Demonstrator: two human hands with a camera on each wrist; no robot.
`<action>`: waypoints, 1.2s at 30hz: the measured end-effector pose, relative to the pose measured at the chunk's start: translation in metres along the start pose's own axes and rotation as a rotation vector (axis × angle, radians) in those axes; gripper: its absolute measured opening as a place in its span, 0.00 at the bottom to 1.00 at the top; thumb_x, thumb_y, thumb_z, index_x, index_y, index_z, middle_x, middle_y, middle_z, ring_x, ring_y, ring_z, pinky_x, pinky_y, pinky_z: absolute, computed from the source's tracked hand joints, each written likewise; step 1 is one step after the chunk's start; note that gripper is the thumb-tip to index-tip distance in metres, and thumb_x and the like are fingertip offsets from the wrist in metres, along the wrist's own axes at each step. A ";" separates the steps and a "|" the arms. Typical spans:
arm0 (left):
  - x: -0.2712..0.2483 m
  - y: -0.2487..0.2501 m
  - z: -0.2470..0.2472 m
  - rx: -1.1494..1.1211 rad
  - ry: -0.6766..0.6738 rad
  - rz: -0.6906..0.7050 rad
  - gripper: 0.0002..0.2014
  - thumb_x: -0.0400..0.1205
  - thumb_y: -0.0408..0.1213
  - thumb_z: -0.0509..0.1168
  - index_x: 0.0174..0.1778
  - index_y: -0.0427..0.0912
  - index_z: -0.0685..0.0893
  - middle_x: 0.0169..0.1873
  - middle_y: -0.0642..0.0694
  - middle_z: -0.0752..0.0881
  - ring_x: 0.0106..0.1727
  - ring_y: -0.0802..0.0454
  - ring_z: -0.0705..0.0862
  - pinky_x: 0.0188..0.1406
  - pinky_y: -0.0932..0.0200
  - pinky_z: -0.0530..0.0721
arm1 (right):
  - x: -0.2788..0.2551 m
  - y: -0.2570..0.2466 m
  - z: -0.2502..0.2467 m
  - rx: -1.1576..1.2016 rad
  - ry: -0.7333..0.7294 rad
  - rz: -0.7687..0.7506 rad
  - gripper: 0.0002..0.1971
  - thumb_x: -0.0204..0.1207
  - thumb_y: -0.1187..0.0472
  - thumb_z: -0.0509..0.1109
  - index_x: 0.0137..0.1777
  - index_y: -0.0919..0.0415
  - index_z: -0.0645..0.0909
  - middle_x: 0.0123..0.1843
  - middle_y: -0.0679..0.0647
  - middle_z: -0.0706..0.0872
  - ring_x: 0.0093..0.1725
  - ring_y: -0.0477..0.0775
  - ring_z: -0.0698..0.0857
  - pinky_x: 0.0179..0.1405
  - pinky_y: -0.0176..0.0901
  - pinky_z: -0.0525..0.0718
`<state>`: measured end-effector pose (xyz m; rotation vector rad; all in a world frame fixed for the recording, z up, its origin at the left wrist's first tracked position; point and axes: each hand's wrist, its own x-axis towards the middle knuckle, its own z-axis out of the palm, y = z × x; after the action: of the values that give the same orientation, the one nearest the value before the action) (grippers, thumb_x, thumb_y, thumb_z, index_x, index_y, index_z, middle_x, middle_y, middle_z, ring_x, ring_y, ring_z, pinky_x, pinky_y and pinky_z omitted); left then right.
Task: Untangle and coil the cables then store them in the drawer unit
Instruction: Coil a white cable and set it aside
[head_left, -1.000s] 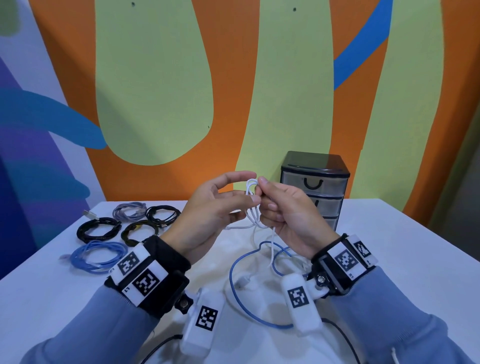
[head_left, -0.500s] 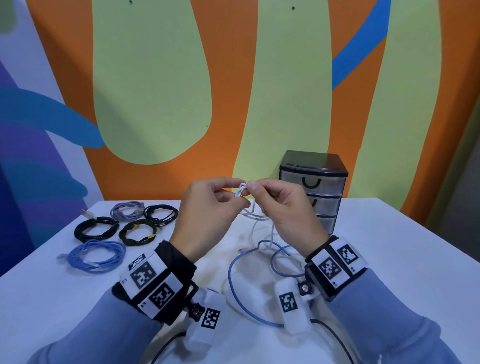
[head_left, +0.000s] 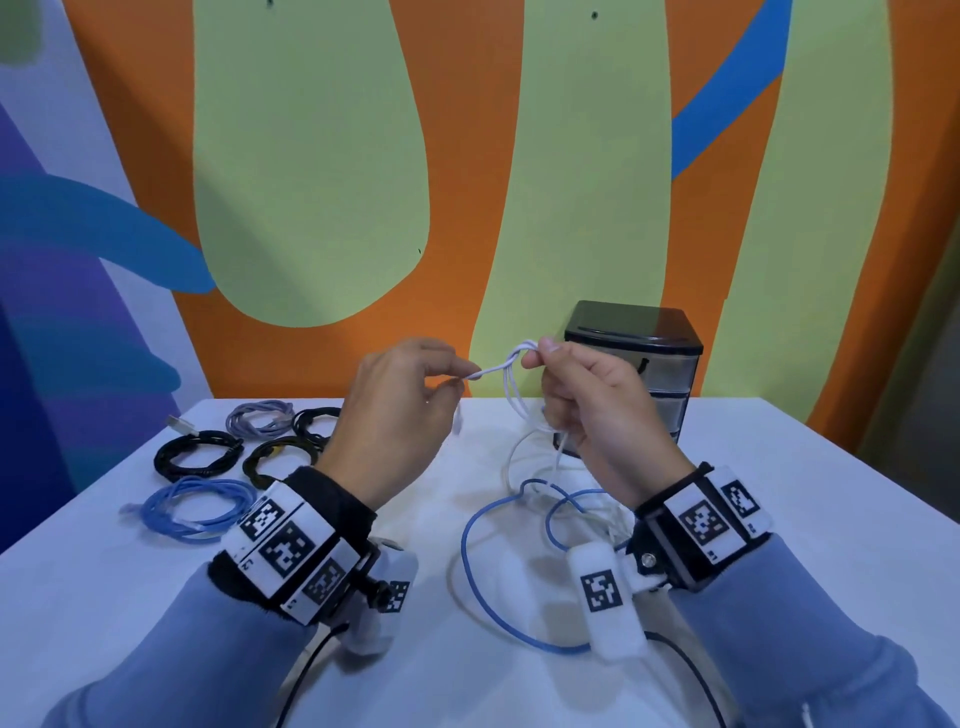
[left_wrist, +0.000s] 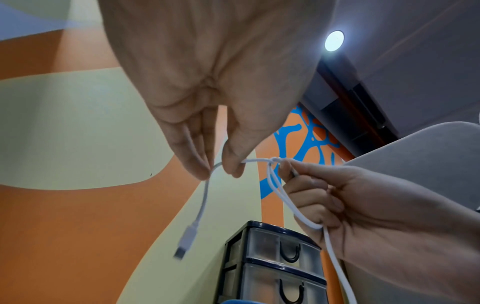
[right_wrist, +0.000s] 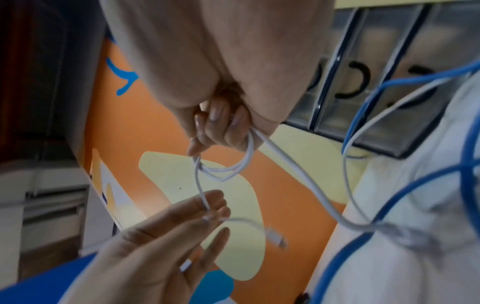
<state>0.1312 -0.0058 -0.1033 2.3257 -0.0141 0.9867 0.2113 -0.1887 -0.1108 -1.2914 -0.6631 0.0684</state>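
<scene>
Both forearms wear grey-blue sleeves (head_left: 810, 644). Just beyond each cuff sits a black wristband (head_left: 332, 499) carrying white blocks printed with black square-patterned markers (head_left: 702, 519). A white camera pod (head_left: 605, 597) with its own marker hangs under each band, trailing a thin black cable (head_left: 304, 670)

coiled cables (head_left: 223, 457) on table (head_left: 779, 519) left | drawer unit (head_left: 636, 374) behind, right

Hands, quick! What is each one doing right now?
Left hand: fingertips pinch the white cable near its loose plug end.
Right hand: fingers curled round the same white cable, pinching its small loops.
</scene>
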 end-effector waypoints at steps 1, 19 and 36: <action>0.001 0.000 0.001 -0.017 0.030 0.010 0.12 0.85 0.31 0.74 0.54 0.53 0.97 0.51 0.53 0.91 0.46 0.59 0.88 0.51 0.61 0.85 | -0.001 -0.001 0.002 0.096 -0.028 0.029 0.15 0.92 0.55 0.64 0.48 0.61 0.87 0.32 0.50 0.57 0.28 0.48 0.56 0.27 0.36 0.58; -0.013 0.020 0.014 -0.885 -0.219 -0.445 0.20 0.78 0.25 0.79 0.66 0.41 0.88 0.50 0.36 0.96 0.48 0.45 0.91 0.62 0.50 0.83 | -0.002 0.012 0.012 -0.288 0.091 -0.123 0.18 0.93 0.53 0.63 0.47 0.63 0.85 0.38 0.45 0.84 0.35 0.43 0.80 0.35 0.37 0.78; -0.005 0.016 0.002 -0.922 -0.237 -0.382 0.24 0.81 0.17 0.68 0.71 0.42 0.86 0.42 0.40 0.89 0.39 0.47 0.79 0.45 0.54 0.81 | 0.001 0.000 0.004 0.003 0.057 -0.028 0.16 0.94 0.54 0.60 0.47 0.62 0.80 0.35 0.54 0.85 0.36 0.49 0.86 0.36 0.46 0.92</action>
<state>0.1252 -0.0208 -0.0990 1.4911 -0.0952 0.3697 0.2101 -0.1850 -0.1095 -1.2766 -0.6316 0.0097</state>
